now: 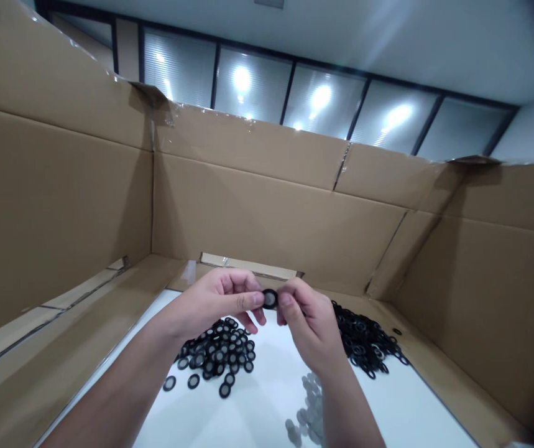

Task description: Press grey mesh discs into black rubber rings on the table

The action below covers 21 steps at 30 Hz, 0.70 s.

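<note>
Cardboard walls [257, 186] enclosed a white surface [267, 398] in the head view, and above the far wall a row of framed glass panels [267, 87] showed bright patches of light. On the surface three groups lay well apart: at left, a heap of black rings with grey centres [222, 354]; at the far right, a heap of open black rings [360, 336]; at the near right, loose grey discs [313, 410], partly hidden by the right forearm.

The left hand [229, 300] and the right hand [312, 320] met over the far part of the surface, between the two dark heaps. Between them they held one grey-centred black ring [270, 298], raised off the surface with its face toward the camera. The left thumb and fingers pinched its left edge; the right thumb and fingers pinched its right edge, the other right fingers curled in.

The step in hand looked like seating or checking the grey centre inside its ring; whether it sat fully home was too small to tell. As a judgement, the next move called for even pressure around the rim, then one hand letting go while the other kept its grip.
</note>
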{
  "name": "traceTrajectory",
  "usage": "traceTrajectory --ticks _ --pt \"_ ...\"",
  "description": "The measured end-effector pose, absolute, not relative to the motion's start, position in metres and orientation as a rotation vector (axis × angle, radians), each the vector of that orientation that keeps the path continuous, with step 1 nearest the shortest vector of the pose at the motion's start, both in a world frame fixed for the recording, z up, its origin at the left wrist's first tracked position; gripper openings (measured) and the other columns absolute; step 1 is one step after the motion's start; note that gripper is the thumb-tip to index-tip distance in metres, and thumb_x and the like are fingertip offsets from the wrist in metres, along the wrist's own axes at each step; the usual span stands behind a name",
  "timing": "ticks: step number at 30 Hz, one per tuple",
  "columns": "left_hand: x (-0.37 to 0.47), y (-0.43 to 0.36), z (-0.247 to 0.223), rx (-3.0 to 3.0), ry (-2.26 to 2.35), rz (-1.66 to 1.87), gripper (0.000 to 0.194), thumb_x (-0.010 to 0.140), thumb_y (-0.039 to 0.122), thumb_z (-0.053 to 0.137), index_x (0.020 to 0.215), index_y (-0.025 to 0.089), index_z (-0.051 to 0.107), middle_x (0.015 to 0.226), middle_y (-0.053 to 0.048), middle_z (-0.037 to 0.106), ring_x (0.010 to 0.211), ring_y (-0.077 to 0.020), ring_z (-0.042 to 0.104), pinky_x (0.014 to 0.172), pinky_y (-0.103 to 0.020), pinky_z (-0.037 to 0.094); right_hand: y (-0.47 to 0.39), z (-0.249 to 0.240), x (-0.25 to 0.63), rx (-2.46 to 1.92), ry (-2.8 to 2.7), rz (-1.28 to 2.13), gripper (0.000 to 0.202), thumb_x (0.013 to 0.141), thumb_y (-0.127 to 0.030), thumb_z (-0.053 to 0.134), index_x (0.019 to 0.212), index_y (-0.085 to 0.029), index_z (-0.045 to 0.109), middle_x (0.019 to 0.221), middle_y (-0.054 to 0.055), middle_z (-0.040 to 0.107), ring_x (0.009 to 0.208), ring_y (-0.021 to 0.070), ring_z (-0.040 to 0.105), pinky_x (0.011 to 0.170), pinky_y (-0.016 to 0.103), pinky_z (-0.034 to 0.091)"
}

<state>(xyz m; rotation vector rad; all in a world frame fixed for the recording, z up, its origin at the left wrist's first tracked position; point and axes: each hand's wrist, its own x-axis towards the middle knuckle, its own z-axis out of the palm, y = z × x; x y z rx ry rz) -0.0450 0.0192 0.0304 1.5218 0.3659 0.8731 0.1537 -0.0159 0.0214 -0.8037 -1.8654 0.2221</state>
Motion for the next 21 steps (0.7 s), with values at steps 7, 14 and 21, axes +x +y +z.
traceTrajectory --ticks 7,14,21 --pt "-0.042 0.024 0.029 1.526 0.344 0.904 0.025 0.086 0.034 0.074 0.083 0.013 0.063 0.079 -0.004 0.069 0.071 -0.0135 0.067 0.064 -0.025 0.058 -0.020 0.029 0.160 -0.784 -1.948 0.144 0.017 0.092 -0.023 0.066 0.109 -0.025 0.066 0.087 0.001 0.067 0.071 0.0133 0.062 0.058 0.025 0.050" --pt "-0.042 0.018 0.034 1.640 0.498 1.002 0.019 0.087 0.031 0.072 0.093 0.014 0.067 0.089 -0.005 0.070 0.079 -0.0148 0.066 0.074 -0.028 0.056 -0.019 0.027 0.151 -0.794 -1.846 0.109 0.014 0.088 -0.014 0.067 0.097 -0.023 0.065 0.081 -0.003 0.063 0.067 0.0102 0.058 0.059 0.022 0.049" --pt "-0.040 0.014 0.039 1.639 0.527 0.929 0.021 0.081 0.028 0.074 0.078 0.016 0.058 0.076 0.000 0.061 0.063 -0.0101 0.056 0.058 -0.023 0.049 -0.021 0.026 0.155 -0.712 -2.009 0.124 0.029 0.090 -0.014 0.068 0.117 -0.024 0.066 0.091 0.000 0.067 0.076 0.0113 0.060 0.063 0.021 0.050"
